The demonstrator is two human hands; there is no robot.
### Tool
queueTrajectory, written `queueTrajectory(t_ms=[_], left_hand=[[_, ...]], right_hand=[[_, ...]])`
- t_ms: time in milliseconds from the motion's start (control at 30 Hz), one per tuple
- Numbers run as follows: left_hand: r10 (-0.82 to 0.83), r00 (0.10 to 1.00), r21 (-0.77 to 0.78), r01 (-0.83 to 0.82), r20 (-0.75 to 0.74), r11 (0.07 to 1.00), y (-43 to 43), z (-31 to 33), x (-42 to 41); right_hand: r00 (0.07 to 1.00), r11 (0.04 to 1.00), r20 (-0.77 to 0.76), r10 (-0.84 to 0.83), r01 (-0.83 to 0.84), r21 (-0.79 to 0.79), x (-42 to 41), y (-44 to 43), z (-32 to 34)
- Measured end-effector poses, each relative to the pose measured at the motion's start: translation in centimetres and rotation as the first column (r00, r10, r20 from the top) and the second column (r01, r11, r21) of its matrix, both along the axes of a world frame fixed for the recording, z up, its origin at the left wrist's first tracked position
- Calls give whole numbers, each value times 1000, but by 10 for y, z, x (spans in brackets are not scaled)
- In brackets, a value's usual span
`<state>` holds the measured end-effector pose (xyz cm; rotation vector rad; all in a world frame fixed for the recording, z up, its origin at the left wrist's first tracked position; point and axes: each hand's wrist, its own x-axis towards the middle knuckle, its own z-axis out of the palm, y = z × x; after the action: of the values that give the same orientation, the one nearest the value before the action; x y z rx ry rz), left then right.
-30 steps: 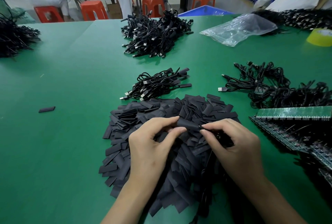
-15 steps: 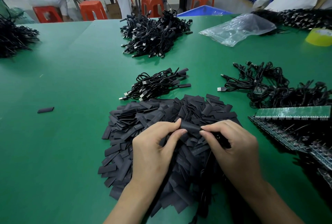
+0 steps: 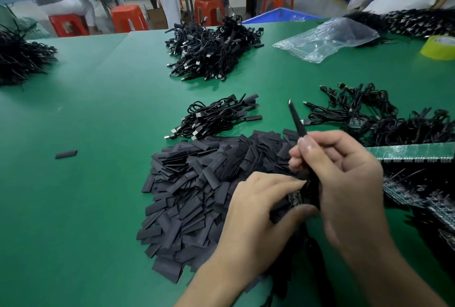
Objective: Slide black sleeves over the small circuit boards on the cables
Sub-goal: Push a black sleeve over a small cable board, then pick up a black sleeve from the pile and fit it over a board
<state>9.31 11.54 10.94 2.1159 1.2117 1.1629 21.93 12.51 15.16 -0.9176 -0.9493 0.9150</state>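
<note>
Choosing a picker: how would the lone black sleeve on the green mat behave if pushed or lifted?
The lone sleeve lies flat, so it would probably slide, not roll. It looks thin, so likely light and fiddly to lift.

Black sleeve (image 3: 296,119) tilted, above heap of flat sleeves (image 3: 202,183); small circuit board (image 3: 294,199) below, partly hidden.

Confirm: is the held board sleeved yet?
Not sleeved. The board shows bare, pinched by the left hand; the sleeve sticks up from the right hand, above it.
</note>
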Motion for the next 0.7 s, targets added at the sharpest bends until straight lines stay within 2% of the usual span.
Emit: queueTrajectory(t_ms=[67,133,233,300,333,400,467,567,633,700], left_hand=[[42,976,-173,-4,214,985,3,6,1],[62,933,-301,52,355,952,7,7,-2],[10,929,-351,129,369,928,11,15,-9],[13,953,-315,87,304,945,23,22,-19],[52,966,-276,20,252,961,34,26,-27],[189,975,-169,-168,119,971,65,33,-47],[353,935,-49,-355,-41,934,101,42,-68],[486,823,53,-494,-293,868,148,48,-88],[485,757,65,-512,-438,856,166,47,-95],[458,727,69,-496,-511,865,168,45,-96]], right_hand=[[986,996,-157,61,-70,-55,-3,3,6],[970,988,-228,84,-111,-104,-3,7,6],[946,981,-307,100,-145,-126,2,13,4],[952,978,-283,113,-156,-136,11,17,1],[971,977,-215,99,-137,-166,17,20,-2],[998,971,26,53,-45,-234,32,21,-11],[946,961,318,59,33,-274,48,19,-21],[724,935,661,195,66,-348,63,17,-31],[571,923,774,274,70,-378,63,17,-33],[421,922,848,320,66,-381,60,15,-33]])
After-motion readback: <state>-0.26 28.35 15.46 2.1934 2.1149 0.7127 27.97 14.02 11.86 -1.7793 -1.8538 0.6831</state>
